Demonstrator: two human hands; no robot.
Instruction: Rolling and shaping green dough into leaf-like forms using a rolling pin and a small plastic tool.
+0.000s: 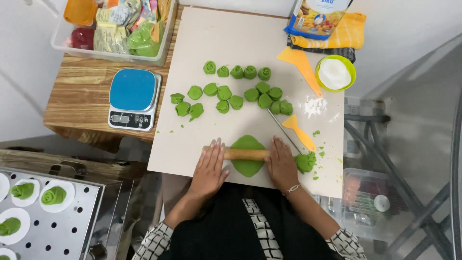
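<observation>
Both of my hands lie flat and open on a wooden rolling pin [246, 154], the left hand [211, 168] pressing its left end and the right hand [281, 162] its right end, palms down, fingers stretched rather than curled around it. Under the pin sits a flattened green dough sheet [248, 156], spread into a rough oval on the pale board [192, 159] that covers the tabletop. Just right of my right hand rests a leftover green dough lump [305, 162], with crumbs scattered near it. Farther up the board I count a good many rolled green dough pieces [231, 91] already shaped, in loose rows. An orange scraper [298, 130] lies beside them, with a dusting of flour [315, 105] and a green bowl of flour [335, 73] beyond. On my left, a perforated steamer tray [62, 226] already holds several shaped pieces on white paper rounds. I judge the shaping well advanced: one sheet is under the pin, one lump is left, and most pieces are not yet on the tray.
</observation>
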